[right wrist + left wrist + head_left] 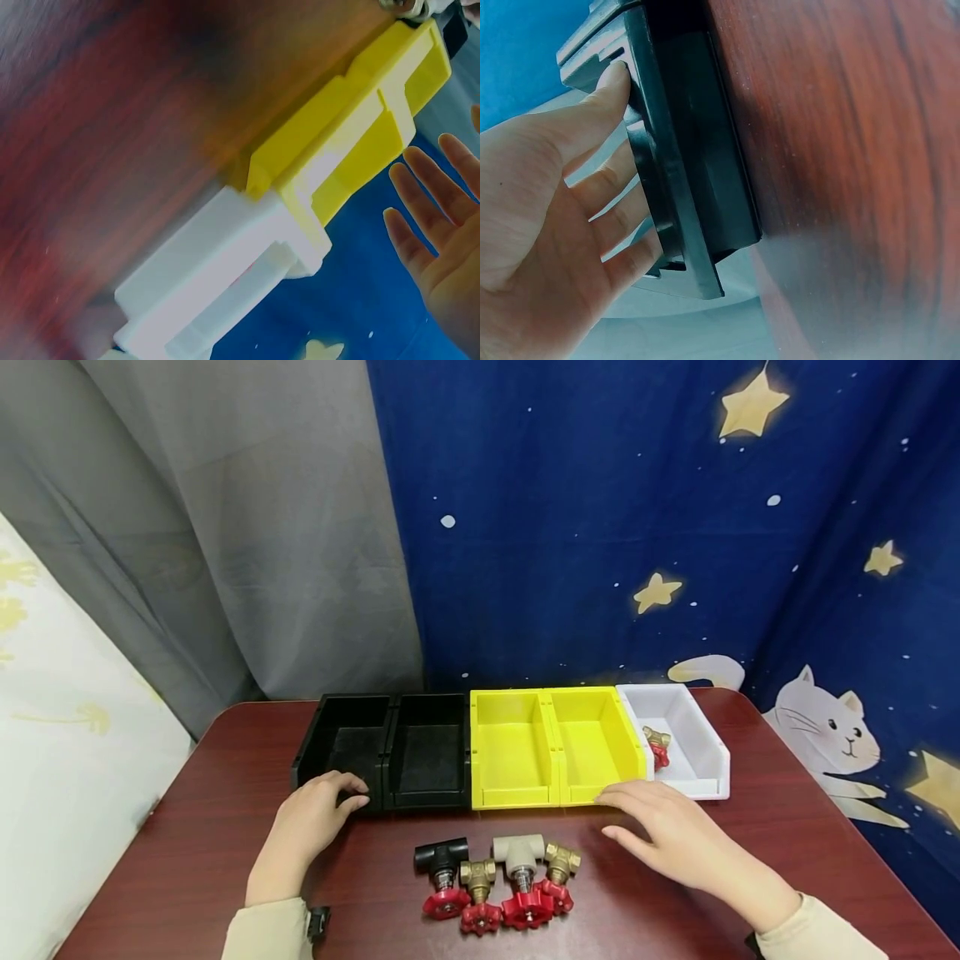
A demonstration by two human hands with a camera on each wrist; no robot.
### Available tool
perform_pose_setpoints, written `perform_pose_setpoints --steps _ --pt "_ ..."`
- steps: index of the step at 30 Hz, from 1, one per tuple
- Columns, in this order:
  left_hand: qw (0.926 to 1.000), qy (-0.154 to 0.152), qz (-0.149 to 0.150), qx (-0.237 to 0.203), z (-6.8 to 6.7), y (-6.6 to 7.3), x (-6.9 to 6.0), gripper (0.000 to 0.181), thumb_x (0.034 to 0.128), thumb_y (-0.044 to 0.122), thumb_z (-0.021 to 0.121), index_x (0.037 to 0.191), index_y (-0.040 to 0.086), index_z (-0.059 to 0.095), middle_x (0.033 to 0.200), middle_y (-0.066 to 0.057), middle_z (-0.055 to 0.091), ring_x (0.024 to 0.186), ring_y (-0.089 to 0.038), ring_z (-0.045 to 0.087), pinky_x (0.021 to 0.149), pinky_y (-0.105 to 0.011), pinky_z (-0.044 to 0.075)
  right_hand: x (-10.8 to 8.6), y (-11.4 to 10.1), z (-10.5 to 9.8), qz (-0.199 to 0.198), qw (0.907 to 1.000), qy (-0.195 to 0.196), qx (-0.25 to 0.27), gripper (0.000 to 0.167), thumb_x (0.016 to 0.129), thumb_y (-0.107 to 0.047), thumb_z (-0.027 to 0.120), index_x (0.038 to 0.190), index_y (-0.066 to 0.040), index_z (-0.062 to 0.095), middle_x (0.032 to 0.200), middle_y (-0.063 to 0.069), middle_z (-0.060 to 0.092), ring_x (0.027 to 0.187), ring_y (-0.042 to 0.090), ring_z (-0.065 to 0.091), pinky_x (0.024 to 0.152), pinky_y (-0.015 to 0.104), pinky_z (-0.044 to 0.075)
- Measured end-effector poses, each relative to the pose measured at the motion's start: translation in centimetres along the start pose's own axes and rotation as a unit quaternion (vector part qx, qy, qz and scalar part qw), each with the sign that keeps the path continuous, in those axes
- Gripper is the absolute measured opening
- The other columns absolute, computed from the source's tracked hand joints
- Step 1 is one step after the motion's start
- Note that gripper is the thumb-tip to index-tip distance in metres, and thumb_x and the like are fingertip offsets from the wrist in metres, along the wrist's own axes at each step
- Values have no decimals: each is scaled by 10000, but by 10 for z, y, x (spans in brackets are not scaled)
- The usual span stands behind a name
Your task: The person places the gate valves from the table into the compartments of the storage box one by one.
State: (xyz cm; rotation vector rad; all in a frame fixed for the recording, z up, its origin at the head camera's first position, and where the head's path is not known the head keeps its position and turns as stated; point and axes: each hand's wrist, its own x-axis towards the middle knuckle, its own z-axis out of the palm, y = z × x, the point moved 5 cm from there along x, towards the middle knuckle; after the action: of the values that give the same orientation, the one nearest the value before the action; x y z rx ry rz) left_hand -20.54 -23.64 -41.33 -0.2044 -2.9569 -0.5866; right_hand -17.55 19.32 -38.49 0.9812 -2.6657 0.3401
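My left hand (318,814) is at the front of the leftmost black bin (315,752). In the left wrist view its thumb lies at the bin's rim (656,150), and the other fingertips are hidden behind that rim. The right hand (667,831) hovers with loosely extended fingers before the right yellow bin (596,718) and the white bin (705,735), holding nothing. Between the hands lie a black tee valve (441,860), a brass valve (478,877), a beige valve (519,853) and another brass valve (562,862), all with red handwheels.
A second black bin (431,797) and another yellow bin (513,706) complete the row along the table's back. A small brass valve with a red wheel (658,752) is inside the white bin. Grey and blue curtains (562,527) hang behind the reddish-brown table (187,843).
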Motion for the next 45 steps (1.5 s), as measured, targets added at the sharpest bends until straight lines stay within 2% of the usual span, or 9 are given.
perform_pose_setpoints --steps 7,12,17,23,31,35,40,45 --pt "10000 31 -14 -6 0 -1 -1 113 902 212 745 1011 187 734 1024 -25 679 963 -317 652 801 -556 518 2 -15 10 -169 9993 -275 187 348 932 -395 694 1213 -191 680 1172 -108 654 1093 119 607 935 416 525" --pt "10000 43 -17 -9 0 -2 -1 112 903 211 744 1013 186 734 1022 -24 678 962 -315 652 802 -554 518 4 -23 17 -283 9979 -493 323 374 930 -394 694 1242 -189 670 1205 -109 646 1119 128 602 947 424 515" --pt "10000 88 28 -10 -1 -2 0 111 901 206 747 1009 184 734 1016 -24 677 962 -314 651 801 -551 520 4 -30 25 -171 9955 -801 467 440 921 -459 686 1262 -183 661 1226 -114 633 1141 117 586 974 431 497" --pt "10000 89 -1 21 -1 -3 -1 108 901 208 747 1006 187 734 1009 -23 676 952 -311 651 796 -551 520 4 -39 32 -73 9909 -1216 579 566 922 -552 636 1331 -161 619 1299 -59 609 1182 158 568 1014 479 462" --pt "10000 71 -9 22 -3 -5 -2 109 905 203 743 1012 182 734 1026 -35 678 972 -324 648 805 -557 518 4 -50 40 -250 9896 -1281 603 681 916 -637 570 1376 -135 562 1333 -29 587 1195 176 563 1000 487 464" --pt "10000 68 -5 22 -4 -5 -2 111 904 200 743 1013 180 733 1031 -38 680 974 -324 648 803 -557 518 4 -53 47 -139 9854 -1510 768 763 898 -691 531 1411 -127 518 1360 -16 566 1213 197 554 1008 509 451" --pt "10000 73 -17 58 -3 -5 -3 111 903 196 744 1011 176 733 1027 -38 680 966 -320 650 798 -550 520 5 -54 55 -6 9808 -1762 832 843 867 -720 549 1450 -116 476 1392 8 545 1255 222 531 1046 512 421" --pt "10000 46 18 37 0 0 0 109 907 197 740 1013 174 731 1021 -31 676 940 -299 649 795 -535 525 3 -55 55 137 9807 -1783 788 898 834 -732 587 1436 -74 486 1381 47 557 1256 252 534 1055 518 410"
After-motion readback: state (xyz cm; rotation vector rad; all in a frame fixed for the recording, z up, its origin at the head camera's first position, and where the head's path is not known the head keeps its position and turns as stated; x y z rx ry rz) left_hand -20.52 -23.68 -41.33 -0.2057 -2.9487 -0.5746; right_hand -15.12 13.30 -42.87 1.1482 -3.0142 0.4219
